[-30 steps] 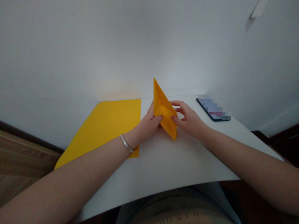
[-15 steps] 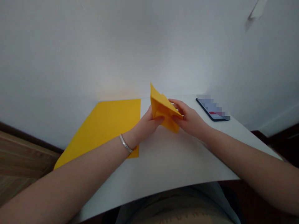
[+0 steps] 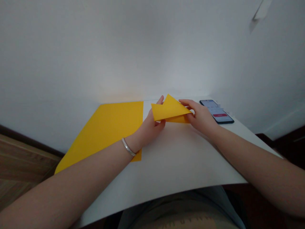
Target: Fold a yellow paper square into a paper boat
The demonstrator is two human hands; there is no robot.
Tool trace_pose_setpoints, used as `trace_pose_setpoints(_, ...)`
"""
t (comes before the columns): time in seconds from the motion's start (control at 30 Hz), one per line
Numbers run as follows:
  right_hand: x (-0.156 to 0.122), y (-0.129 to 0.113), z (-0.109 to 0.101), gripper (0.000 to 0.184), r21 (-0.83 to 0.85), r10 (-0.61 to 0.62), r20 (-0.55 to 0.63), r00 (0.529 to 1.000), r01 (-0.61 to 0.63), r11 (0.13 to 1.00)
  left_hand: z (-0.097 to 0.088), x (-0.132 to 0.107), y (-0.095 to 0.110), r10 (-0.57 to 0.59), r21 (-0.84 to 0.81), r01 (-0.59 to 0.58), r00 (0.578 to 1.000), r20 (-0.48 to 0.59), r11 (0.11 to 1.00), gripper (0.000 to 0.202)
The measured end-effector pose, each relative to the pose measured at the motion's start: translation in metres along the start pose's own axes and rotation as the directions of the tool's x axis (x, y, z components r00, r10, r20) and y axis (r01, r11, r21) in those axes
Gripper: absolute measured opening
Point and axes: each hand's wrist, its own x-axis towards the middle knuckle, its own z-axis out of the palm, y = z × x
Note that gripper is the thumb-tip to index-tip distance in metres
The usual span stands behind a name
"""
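A folded yellow paper [image 3: 170,111] is held a little above the white table [image 3: 176,162], lying nearly flat with one pointed flap up. My left hand [image 3: 150,128] pinches its left end, thumb under and fingers behind; a silver bracelet [image 3: 128,147] is on that wrist. My right hand [image 3: 202,117] grips the paper's right end with thumb and fingers closed on it.
A flat yellow sheet [image 3: 109,130] lies on the table's left part, reaching past its left edge. A phone [image 3: 216,111] with a lit screen lies at the back right beside my right hand. A white wall rises right behind the table.
The folded paper stood upright with its point up; it has been turned down to lie nearly flat between both hands. My right hand shifted right, toward the phone.
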Motion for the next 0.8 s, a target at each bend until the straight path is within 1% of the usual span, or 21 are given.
trace_pose_setpoints(0.07, -0.0002, 0.0010, 0.0013, 0.058, 0.011, -0.017, 0.028, 0.999, 0.017, 1.000, -0.0007, -0.0001, 0.0011, 0.072, 0.096, -0.072, 0.997, 0.006, 0.993, 0.075)
trace_pose_setpoints(0.1, -0.0002, 0.0015, 0.0021, 0.058, 0.009, -0.034, 0.039, 0.999, 0.034, 0.999, -0.0011, -0.0001, 0.0017, 0.135, 0.166, -0.135, 0.991, 0.012, 0.977, 0.075)
trace_pose_setpoints(0.17, 0.0003, 0.0025, 0.0037, 0.058, -0.014, -0.089, 0.055, 0.995, 0.090, 0.996, -0.0021, -0.0002, 0.0022, 0.282, 0.305, -0.279, 0.959, 0.033, 0.911, 0.075)
trace_pose_setpoints(0.2, 0.0007, 0.0030, 0.0043, 0.058, -0.032, -0.122, 0.054, 0.991, 0.124, 0.992, -0.0026, -0.0006, 0.0021, 0.335, 0.360, -0.329, 0.941, 0.048, 0.873, 0.075)
trace_pose_setpoints(0.27, 0.0014, 0.0037, 0.0051, 0.060, -0.066, -0.193, 0.035, 0.981, 0.195, 0.979, -0.0034, -0.0020, 0.0018, 0.375, 0.428, -0.375, 0.923, 0.086, 0.822, 0.073)
trace_pose_setpoints(0.37, 0.0015, 0.0027, 0.0050, 0.063, -0.107, -0.278, 0.008, 0.961, 0.277, 0.955, -0.0039, -0.0048, 0.0028, 0.347, 0.485, -0.367, 0.928, 0.134, 0.794, 0.068)
trace_pose_setpoints(0.47, -0.0001, 0.0003, 0.0040, 0.059, -0.144, -0.318, 0.016, 0.948, 0.317, 0.937, -0.0042, -0.0063, 0.0058, 0.290, 0.551, -0.339, 0.940, 0.178, 0.762, 0.062)
trace_pose_setpoints(0.6, -0.0030, -0.0011, 0.0030, 0.061, -0.137, -0.372, 0.099, 0.923, 0.383, 0.914, -0.0058, -0.0053, 0.0075, 0.169, 0.626, -0.278, 0.959, 0.229, 0.729, 0.064)
trace_pose_setpoints(0.67, -0.0039, -0.0006, 0.0031, 0.061, -0.121, -0.385, 0.142, 0.912, 0.402, 0.907, -0.0067, -0.0039, 0.0067, 0.115, 0.661, -0.255, 0.962, 0.248, 0.706, 0.062)
trace_pose_setpoints(0.73, -0.0044, 0.0004, 0.0036, 0.060, -0.115, -0.388, 0.165, 0.907, 0.409, 0.905, -0.0072, -0.0020, 0.0058, 0.071, 0.719, -0.255, 0.959, 0.275, 0.647, 0.055)
trace_pose_setpoints(0.8, -0.0047, 0.0019, 0.0044, 0.059, -0.114, -0.400, 0.186, 0.897, 0.424, 0.898, -0.0072, -0.0002, 0.0057, 0.052, 0.788, -0.263, 0.958, 0.283, 0.556, 0.048)
